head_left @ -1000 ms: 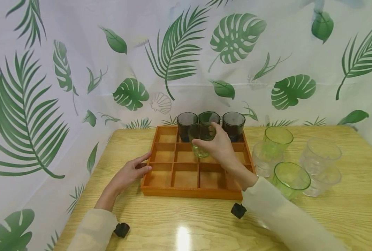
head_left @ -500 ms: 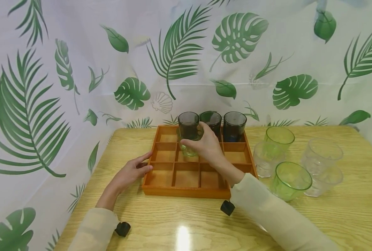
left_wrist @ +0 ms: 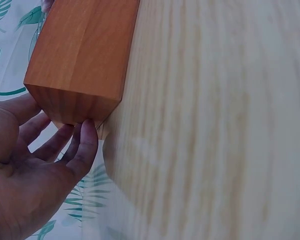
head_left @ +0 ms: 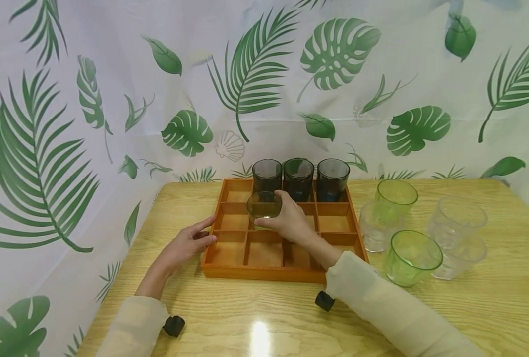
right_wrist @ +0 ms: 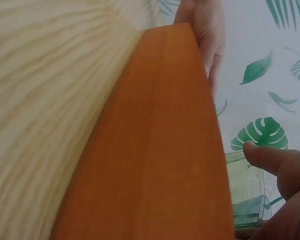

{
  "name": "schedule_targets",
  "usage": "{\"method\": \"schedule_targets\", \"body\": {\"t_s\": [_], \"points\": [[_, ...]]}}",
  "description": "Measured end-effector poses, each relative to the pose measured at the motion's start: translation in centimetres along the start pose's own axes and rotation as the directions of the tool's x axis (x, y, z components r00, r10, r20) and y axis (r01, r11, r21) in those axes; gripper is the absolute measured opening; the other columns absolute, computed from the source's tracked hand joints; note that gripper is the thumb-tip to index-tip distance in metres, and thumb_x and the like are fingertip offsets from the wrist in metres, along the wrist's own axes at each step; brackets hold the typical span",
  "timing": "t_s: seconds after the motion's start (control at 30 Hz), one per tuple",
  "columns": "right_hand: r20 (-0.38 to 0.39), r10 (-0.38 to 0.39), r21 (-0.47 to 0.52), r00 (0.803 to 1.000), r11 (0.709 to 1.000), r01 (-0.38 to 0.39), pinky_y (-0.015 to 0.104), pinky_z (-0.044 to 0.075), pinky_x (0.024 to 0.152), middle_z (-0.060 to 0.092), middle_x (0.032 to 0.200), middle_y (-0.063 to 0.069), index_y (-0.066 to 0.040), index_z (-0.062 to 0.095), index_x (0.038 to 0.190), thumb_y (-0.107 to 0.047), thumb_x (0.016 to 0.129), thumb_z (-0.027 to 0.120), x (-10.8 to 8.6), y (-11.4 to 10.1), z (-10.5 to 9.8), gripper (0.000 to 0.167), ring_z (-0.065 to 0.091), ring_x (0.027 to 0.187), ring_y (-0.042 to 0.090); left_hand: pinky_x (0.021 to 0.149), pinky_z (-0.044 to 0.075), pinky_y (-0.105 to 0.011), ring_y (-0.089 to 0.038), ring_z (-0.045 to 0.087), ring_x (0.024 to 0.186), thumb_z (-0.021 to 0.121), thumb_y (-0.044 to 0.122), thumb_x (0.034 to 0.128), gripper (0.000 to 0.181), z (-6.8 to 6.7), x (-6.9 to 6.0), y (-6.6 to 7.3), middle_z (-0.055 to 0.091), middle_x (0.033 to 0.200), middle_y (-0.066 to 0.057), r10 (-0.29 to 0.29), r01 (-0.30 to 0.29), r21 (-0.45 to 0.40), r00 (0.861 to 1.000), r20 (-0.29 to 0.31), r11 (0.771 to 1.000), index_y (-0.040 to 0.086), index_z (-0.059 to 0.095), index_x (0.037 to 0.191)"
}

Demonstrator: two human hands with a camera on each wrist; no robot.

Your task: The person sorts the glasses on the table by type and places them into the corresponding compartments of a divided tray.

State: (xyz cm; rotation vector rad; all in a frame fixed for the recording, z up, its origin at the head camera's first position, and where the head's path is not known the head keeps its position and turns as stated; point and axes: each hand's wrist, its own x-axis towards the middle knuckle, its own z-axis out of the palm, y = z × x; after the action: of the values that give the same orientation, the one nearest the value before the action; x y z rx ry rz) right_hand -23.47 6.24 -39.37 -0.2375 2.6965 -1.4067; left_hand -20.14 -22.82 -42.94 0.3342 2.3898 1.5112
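Note:
My right hand (head_left: 287, 217) holds a pale green drinking glass (head_left: 259, 212) between thumb and fingers. The glass stands upright in the middle row of a wooden divided tray (head_left: 268, 273), second compartment from the left; its base is hidden by the dividers. In the right wrist view, the thumb lies at the rim of this glass (right_wrist: 246, 187). With bent fingertips, my left hand (head_left: 185, 248) touches the tray's left side, also seen against the wooden wall in the left wrist view. Three dark glasses (head_left: 298, 181) stand in the tray's back row, its leftmost compartment bare.
Right of the tray stand two green glasses, one behind (head_left: 395, 198) and one in front (head_left: 412, 260). Around them are clear glasses (head_left: 458, 218), partly overlapping in view. A leaf-patterned white sheet (head_left: 264, 89) hangs behind the wooden table (head_left: 228, 317).
My right hand has moved the green glass left, then lowered it into the middle row, in front of the leftmost dark glass. The left hand has stayed at the tray's side.

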Motion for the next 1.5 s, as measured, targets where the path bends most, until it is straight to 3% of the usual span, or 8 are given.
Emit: {"method": "schedule_targets", "body": {"t_s": [0.37,0.67,0.93,1.1,1.17,1.27,1.37,1.5], "points": [[0.015,-0.02,0.06,1.0,0.998,0.019,0.057,0.039,0.113,0.033,0.162,0.025,0.001,0.022,0.161,-0.032,0.088,0.085,-0.9,0.1,-0.8,0.102,0.038,0.145,0.043,0.11,0.043,-0.053,-0.04,0.047,0.139,0.059,0.022,0.1075,0.066,0.1,0.0,-0.1,0.03,0.164,-0.022,-0.004,0.004,-0.008,1.0,0.0,1.0,0.013,0.028,0.165],[0.008,-0.098,0.197,0.995,0.976,0.094,0.055,0.036,0.116,0.041,0.157,0.023,0.0,0.03,0.16,-0.027,0.093,0.079,-3.8,0.6,-4.1,0.087,0.041,0.141,0.043,0.112,0.041,-0.054,-0.04,0.046,0.139,0.059,0.023,0.1075,0.067,0.1,0.0,0.0,0.028,0.166,-0.021,-0.003,0.003,-0.004,1.0,0.005,1.0,0.013,0.027,0.165],[-0.007,-0.161,0.215,0.987,0.964,0.159,0.053,0.039,0.114,0.048,0.153,0.02,-0.001,0.037,0.158,-0.025,0.097,0.076,-6.4,1.7,-7.4,0.076,0.048,0.138,0.04,0.112,0.041,-0.054,-0.04,0.046,0.139,0.06,0.022,0.1073,0.066,-0.1,-0.1,-0.2,0.03,0.165,-0.021,-0.008,0.008,-0.009,1.0,-0.002,1.0,0.014,0.028,0.165],[-0.004,-0.174,0.231,0.985,0.958,0.17,0.052,0.037,0.115,0.046,0.153,0.021,0.002,0.033,0.158,-0.02,0.1,0.072,-7.7,2.4,-9.7,0.074,0.046,0.139,0.041,0.112,0.042,-0.054,-0.04,0.045,0.14,0.06,0.024,0.107,0.067,-0.1,-0.1,-0.3,0.03,0.165,-0.021,-0.001,0.001,0.0,1.0,-0.003,1.0,0.014,0.028,0.165],[0.001,-0.171,0.225,0.985,0.96,0.167,0.045,0.039,0.115,0.045,0.155,0.021,0.002,0.03,0.16,-0.02,0.101,0.07,-8.3,2.6,-10.7,0.074,0.045,0.139,0.042,0.111,0.042,-0.054,-0.04,0.046,0.139,0.06,0.024,0.1071,0.067,0.0,-0.1,-0.3,0.029,0.165,-0.02,0.004,-0.004,0.0,1.0,-0.002,1.0,0.014,0.029,0.165],[-0.014,-0.175,0.222,0.985,0.96,0.173,0.026,0.043,0.109,0.045,0.154,0.021,0.001,0.029,0.16,-0.018,0.102,0.068,-9.3,3.2,-12.3,0.072,0.047,0.137,0.038,0.111,0.042,-0.053,-0.04,0.047,0.138,0.06,0.023,0.1072,0.066,0.0,-0.1,-0.3,0.029,0.166,-0.02,0.01,-0.01,0.002,1.0,-0.001,1.0,0.013,0.028,0.165],[-0.046,-0.187,0.198,0.981,0.961,0.192,0.011,0.043,0.099,0.047,0.152,0.02,0.001,0.031,0.16,-0.017,0.103,0.067,-10.2,4.1,-13.8,0.07,0.051,0.132,0.024,0.111,0.042,-0.053,-0.039,0.048,0.138,0.059,0.023,0.1074,0.066,0.0,-0.1,-0.1,0.029,0.166,-0.02,0.011,-0.011,0.006,1.0,0.0,1.0,0.013,0.028,0.165],[-0.085,-0.181,0.124,0.98,0.974,0.19,0.008,0.043,0.096,0.049,0.15,0.018,0.0,0.033,0.159,-0.02,0.103,0.067,-11.2,5.6,-15.8,0.068,0.054,0.123,0.005,0.111,0.042,-0.054,-0.04,0.047,0.139,0.059,0.024,0.1075,0.066,0.0,-0.1,-0.1,0.029,0.165,-0.02,0.008,-0.008,0.009,1.0,-0.001,1.0,0.013,0.028,0.165]]}}
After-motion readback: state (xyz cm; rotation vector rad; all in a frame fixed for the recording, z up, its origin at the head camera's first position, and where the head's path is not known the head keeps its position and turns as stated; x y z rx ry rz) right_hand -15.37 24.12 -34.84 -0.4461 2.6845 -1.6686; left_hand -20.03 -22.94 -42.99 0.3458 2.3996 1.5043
